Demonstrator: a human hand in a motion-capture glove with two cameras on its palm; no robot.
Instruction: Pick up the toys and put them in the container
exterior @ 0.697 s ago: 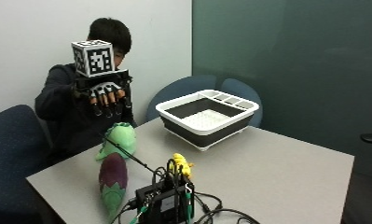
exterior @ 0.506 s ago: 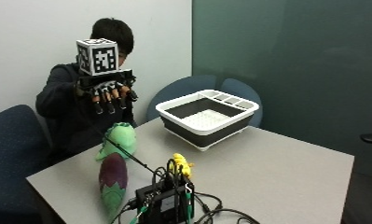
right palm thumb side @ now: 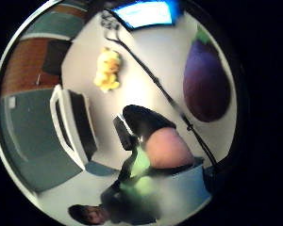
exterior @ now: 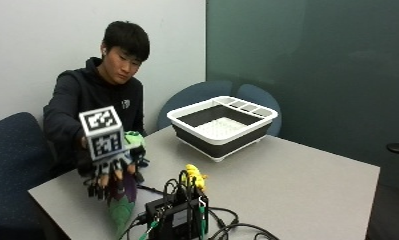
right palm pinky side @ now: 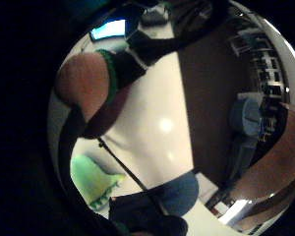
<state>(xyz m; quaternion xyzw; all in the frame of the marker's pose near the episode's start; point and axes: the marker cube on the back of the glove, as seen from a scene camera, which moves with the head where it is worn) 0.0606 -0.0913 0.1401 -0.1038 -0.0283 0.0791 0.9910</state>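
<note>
Right hand (exterior: 110,172) over eggplant toy (right palm thumb side: 207,82), fingers spread, holding nothing.
Risk: cable (right palm thumb side: 165,92) crossing beside toy at 9 o'clock could snag.

In the outside view the gloved right hand (exterior: 112,172) covers most of the eggplant toy (exterior: 122,202), leaving only its lower part showing, and whether the fingers touch it cannot be told. The green plush (exterior: 134,139) is mostly hidden behind the hand. The yellow toy (exterior: 194,176) is partly screened by the black device (exterior: 179,215), which the frame edge cuts off.
</note>
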